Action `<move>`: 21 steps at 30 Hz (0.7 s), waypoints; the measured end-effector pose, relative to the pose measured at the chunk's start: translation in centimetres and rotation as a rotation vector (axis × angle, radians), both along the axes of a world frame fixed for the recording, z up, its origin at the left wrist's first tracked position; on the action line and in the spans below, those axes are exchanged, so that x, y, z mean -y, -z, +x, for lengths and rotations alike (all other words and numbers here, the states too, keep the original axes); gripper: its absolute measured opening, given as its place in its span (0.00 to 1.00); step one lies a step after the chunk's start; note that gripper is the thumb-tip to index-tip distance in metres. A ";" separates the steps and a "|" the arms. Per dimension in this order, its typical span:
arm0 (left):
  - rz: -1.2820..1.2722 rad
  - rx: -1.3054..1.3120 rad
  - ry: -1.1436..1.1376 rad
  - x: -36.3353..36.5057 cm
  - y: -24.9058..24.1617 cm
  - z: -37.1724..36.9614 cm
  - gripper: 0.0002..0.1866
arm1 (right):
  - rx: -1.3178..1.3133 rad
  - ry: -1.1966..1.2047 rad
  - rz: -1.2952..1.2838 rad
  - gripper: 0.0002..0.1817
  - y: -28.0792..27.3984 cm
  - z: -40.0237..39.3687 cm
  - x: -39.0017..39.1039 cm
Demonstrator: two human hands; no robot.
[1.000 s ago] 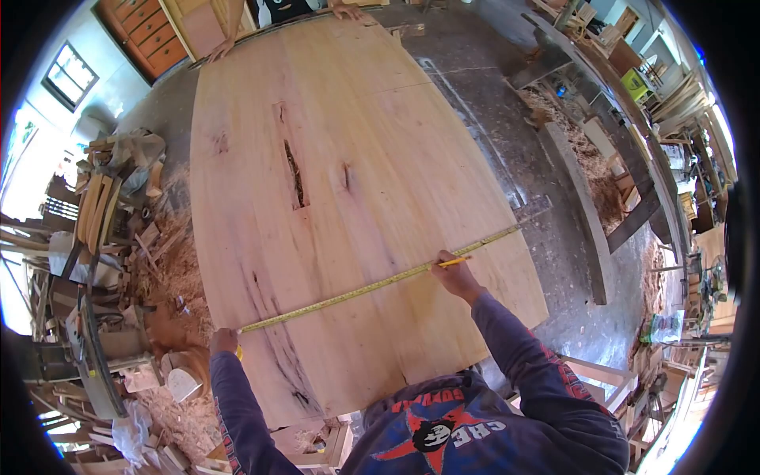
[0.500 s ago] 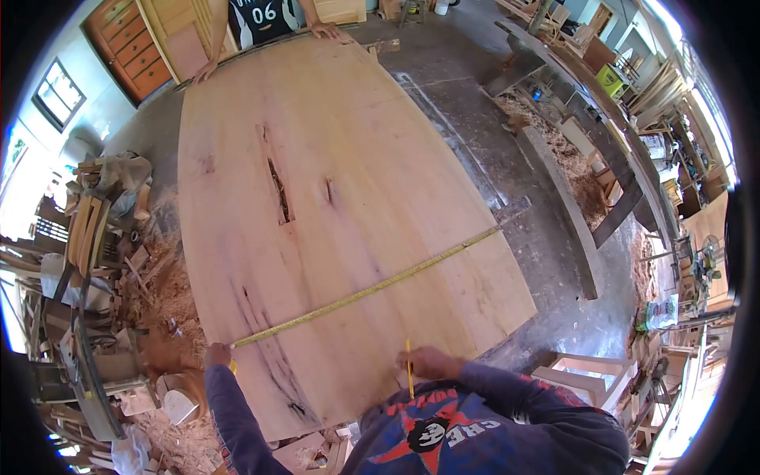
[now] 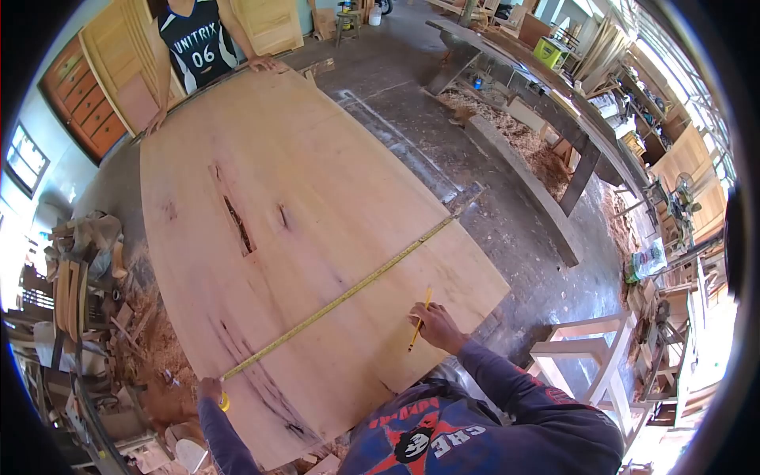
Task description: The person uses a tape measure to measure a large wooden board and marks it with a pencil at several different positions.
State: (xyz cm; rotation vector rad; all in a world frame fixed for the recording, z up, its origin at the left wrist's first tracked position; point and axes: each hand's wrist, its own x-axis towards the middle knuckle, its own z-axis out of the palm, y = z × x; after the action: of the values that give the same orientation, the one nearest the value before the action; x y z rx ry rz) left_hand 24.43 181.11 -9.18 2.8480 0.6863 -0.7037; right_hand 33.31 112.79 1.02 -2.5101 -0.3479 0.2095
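A wide pale wooden slab (image 3: 348, 182) lies before me, marked by dark cracks and a long knot hole. Across it runs a yellow tape measure (image 3: 336, 301), stretched from the left edge to the right edge. At the near left edge, my left hand (image 3: 210, 389) is closed around the tape's case, part of which shows yellow below the fingers. My right hand (image 3: 440, 328) grips a yellow pencil (image 3: 413, 340) over the near right part of the slab, on my side of the tape. The pencil's lower end points down toward the wood.
Another person (image 3: 198, 47) stands at the far end, both hands on the slab's edge. A white wooden frame (image 3: 586, 348) stands on the right. Wood scraps and shavings (image 3: 158, 340) cover the floor at left. A long workbench (image 3: 554, 103) stands at the far right.
My right hand has moved away from my body with the pencil, out over the slab toward the tape. The view has turned somewhat; my left hand stays at the left edge.
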 end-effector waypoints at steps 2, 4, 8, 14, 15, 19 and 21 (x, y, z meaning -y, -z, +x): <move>0.010 -0.013 -0.015 1.0 -1.0 0.2 0.23 | 0.103 0.083 -0.085 0.16 1.4 -1.9 -0.4; 0.029 -0.007 -0.027 1.3 -2.0 0.0 0.23 | 0.192 0.133 -0.128 0.20 3.2 -3.7 -0.9; 0.014 -0.006 -0.031 1.5 -2.2 0.2 0.24 | 0.336 0.172 -0.134 0.23 5.3 -5.0 -1.5; 0.038 0.014 0.040 2.3 -3.4 0.1 0.25 | 0.419 0.212 -0.124 0.21 6.3 -5.2 -1.7; 0.053 0.031 0.053 2.5 -3.6 0.2 0.25 | 0.418 0.223 -0.119 0.20 6.4 -5.2 -1.8; -0.069 0.026 0.175 2.3 -4.2 -0.7 0.21 | 0.433 0.236 -0.103 0.19 6.7 -5.1 -1.6; -0.645 -0.062 -0.016 2.4 -3.5 -2.4 0.17 | 0.447 0.247 -0.049 0.18 5.9 -5.0 -1.6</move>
State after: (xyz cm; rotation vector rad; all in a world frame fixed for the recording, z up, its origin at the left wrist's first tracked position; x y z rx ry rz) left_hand 22.02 178.67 -5.64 2.2353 0.3897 -0.8299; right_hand 28.32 114.36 -4.85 -2.6039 -0.2035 -0.4521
